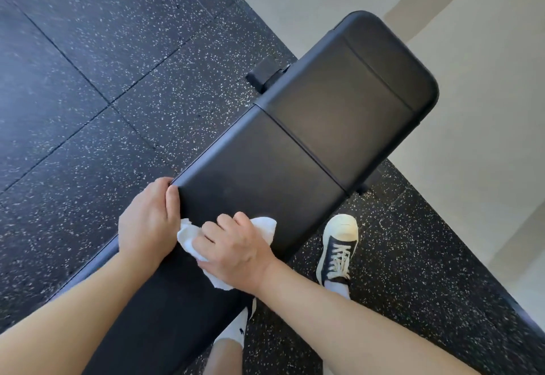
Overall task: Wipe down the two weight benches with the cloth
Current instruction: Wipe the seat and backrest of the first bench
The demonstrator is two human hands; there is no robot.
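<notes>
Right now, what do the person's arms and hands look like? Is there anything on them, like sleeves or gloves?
Both arms are bare up to the frame's edge, with no sleeves in view. The left hand and right hand wear no gloves, and no rings, watch or bracelets show. Lower down, the person wears white socks and a dark lace-up sneaker with a white toe cap and white laces.

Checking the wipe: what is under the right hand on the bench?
The white cloth, bunched, lies under the right hand on the black bench pad. Its edges stick out on both sides; its middle and the pad beneath are covered.
</notes>
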